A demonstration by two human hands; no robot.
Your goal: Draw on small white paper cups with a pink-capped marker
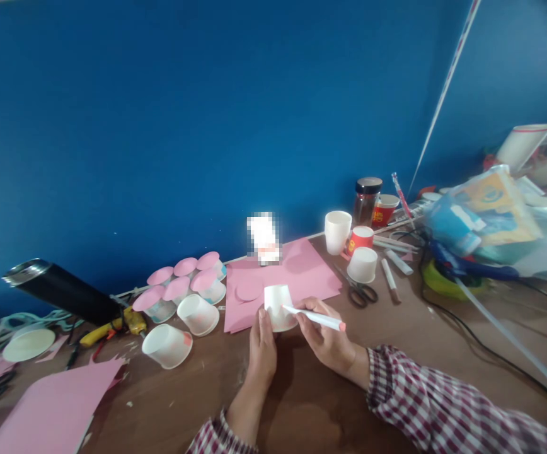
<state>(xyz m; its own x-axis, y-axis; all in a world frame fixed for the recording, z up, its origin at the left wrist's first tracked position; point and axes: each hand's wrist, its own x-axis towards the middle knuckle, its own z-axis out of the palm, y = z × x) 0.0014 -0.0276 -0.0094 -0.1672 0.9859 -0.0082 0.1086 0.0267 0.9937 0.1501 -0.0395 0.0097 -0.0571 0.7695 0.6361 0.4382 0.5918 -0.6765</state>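
Note:
My left hand (261,347) steadies a small white paper cup (278,302), with the fingers closed against its left side. In my right hand (326,337) is a white marker (318,318) with a pinkish end, held like a pen. Its tip touches the cup's side, where a small orange-pink mark shows. Behind the cup lie pink paper sheets (302,265), with a cut pink paper circle (249,290) on them. To the left stand two plain white paper cups (167,347) and several cups with pink paper tops (178,289).
Black-handled scissors (363,295), an upturned white cup (362,265) and another marker (389,280) lie to the right. A black flask (65,293) leans at the left, near a yellow glue gun (103,331). A black cable (472,328) crosses the table's right side.

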